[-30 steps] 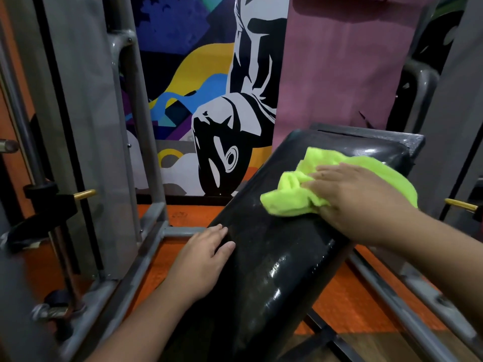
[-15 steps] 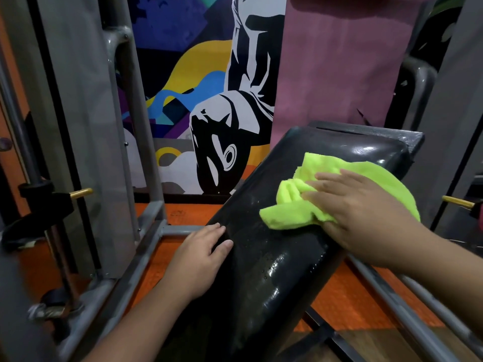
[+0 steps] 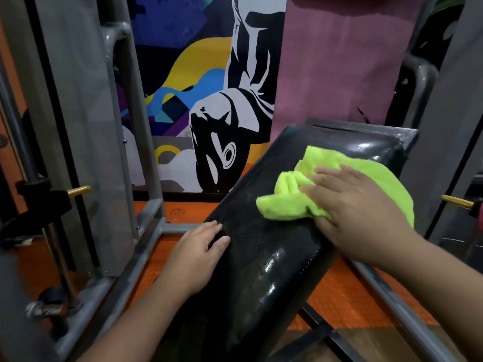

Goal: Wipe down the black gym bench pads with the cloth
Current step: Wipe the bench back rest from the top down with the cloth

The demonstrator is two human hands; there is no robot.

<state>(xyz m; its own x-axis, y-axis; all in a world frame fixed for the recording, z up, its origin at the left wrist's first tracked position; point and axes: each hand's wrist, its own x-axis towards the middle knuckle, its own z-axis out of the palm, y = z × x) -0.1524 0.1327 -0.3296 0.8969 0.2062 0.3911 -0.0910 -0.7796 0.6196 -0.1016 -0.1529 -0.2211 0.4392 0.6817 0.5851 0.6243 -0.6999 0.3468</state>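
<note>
1. The lime-green cloth (image 3: 287, 205) has been drawn slightly down the black bench pad (image 3: 261, 257), toward the near end, since a second ago.
2. The right hand (image 3: 355, 207), pressed flat on the cloth, has been shifted with it.

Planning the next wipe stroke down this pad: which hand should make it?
The right hand. It already presses the green cloth flat on the black bench pad, with unwiped wet pad below it. The left hand only rests on the pad's left edge, steadying it.
</note>
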